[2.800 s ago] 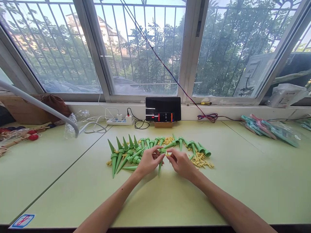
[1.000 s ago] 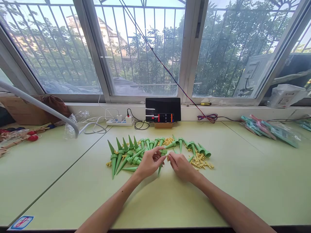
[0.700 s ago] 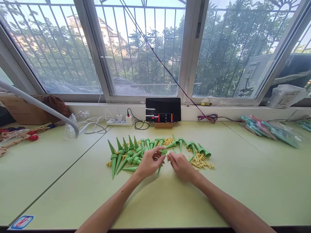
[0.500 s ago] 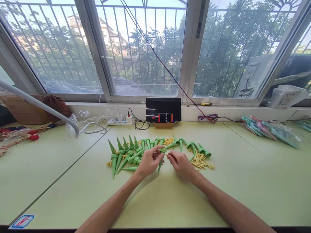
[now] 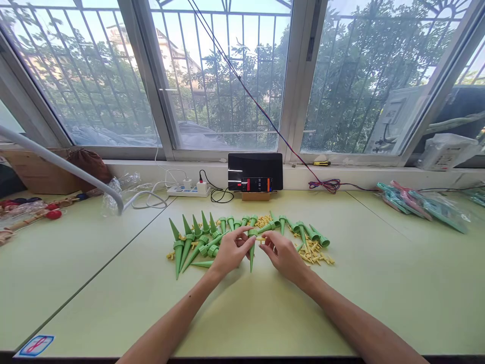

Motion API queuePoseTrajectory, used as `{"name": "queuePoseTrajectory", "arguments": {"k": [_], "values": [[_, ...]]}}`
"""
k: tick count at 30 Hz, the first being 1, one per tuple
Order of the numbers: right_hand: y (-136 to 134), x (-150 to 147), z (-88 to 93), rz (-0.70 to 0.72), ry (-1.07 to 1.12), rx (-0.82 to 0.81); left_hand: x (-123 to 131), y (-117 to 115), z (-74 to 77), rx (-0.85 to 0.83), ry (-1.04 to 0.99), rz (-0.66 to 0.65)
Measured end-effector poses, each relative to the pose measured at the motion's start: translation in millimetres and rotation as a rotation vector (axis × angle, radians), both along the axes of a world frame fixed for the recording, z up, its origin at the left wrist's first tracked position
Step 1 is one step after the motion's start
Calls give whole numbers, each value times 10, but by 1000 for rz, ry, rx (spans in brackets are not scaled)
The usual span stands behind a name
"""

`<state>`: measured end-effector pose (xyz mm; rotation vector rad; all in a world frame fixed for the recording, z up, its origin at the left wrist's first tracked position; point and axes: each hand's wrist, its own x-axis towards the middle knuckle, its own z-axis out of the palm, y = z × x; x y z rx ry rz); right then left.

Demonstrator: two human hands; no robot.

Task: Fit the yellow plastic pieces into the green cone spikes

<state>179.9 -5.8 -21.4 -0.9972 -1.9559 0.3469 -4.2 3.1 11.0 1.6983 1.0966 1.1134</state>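
Tipped to one side a moment ago, the green spike (image 5: pixel 252 255) now points almost straight down, and the small yellow peg (image 5: pixel 261 239) has turned level beside its top. The left hand (image 5: pixel 231 249) has its grip pinching the spike near the wide top end. The right hand (image 5: pixel 282 254) has its grip pinching the yellow peg with thumb and finger; I cannot tell if the peg touches the spike. Both hands are over the middle of the surface (image 5: pixel 265 313), between its front and back edges. More green spikes (image 5: pixel 187 245) lie in a bunch past the left hand. A pile of yellow pegs (image 5: pixel 313 251) sits just past the right hand. Near the back edge, a phone (image 5: pixel 258 185) stands in front of a dark screen (image 5: pixel 254 164). Bags of teal and pink things (image 5: pixel 420 201) lie near the back right corner.
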Motion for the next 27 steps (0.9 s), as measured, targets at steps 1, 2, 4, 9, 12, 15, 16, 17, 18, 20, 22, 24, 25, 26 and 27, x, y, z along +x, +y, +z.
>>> {"name": "queuePoseTrajectory", "arguments": {"k": [1, 2, 4, 9, 12, 15, 16, 17, 18, 20, 22, 24, 25, 26, 27], "values": [[0, 2, 1, -2, -4, 11, -2, 5, -4, -8, 1, 4], [0, 4, 3, -3, -8, 20, -4, 9, -7, -18, -2, 4], [-2, 7, 9, -5, -14, 31, -6, 13, -8, -42, -20, -1], [-9, 11, 19, -4, -27, 37, 0, -4, 16, -82, -52, -27], [-9, 11, 21, -4, -29, 40, -1, -10, 19, -76, -45, -49], [-9, 10, 21, -9, -23, 43, -10, -5, 5, -59, -26, -63], [-10, 10, 21, -10, -17, 42, -13, -4, 0, -54, -19, -66], [-11, 11, 21, -9, -10, 41, -16, -3, -5, -47, -13, -69], [-12, 11, 22, -8, -4, 40, -19, -3, -8, -38, -7, -72], [-15, 12, 25, -4, 3, 39, -22, -7, -11, -14, 7, -81], [-18, 15, 31, -7, 6, 39, -22, -11, -15, 6, 23, -89], [-20, 17, 39, -14, 5, 37, -19, -14, -24, 9, 29, -98], [-21, 18, 43, -19, 1, 35, -18, -15, -31, 8, 29, -102], [-21, 20, 46, -25, -7, 33, -17, -14, -40, 8, 25, -108], [-22, 21, 49, -30, -16, 30, -16, -14, -49, 10, 23, -115]]}}
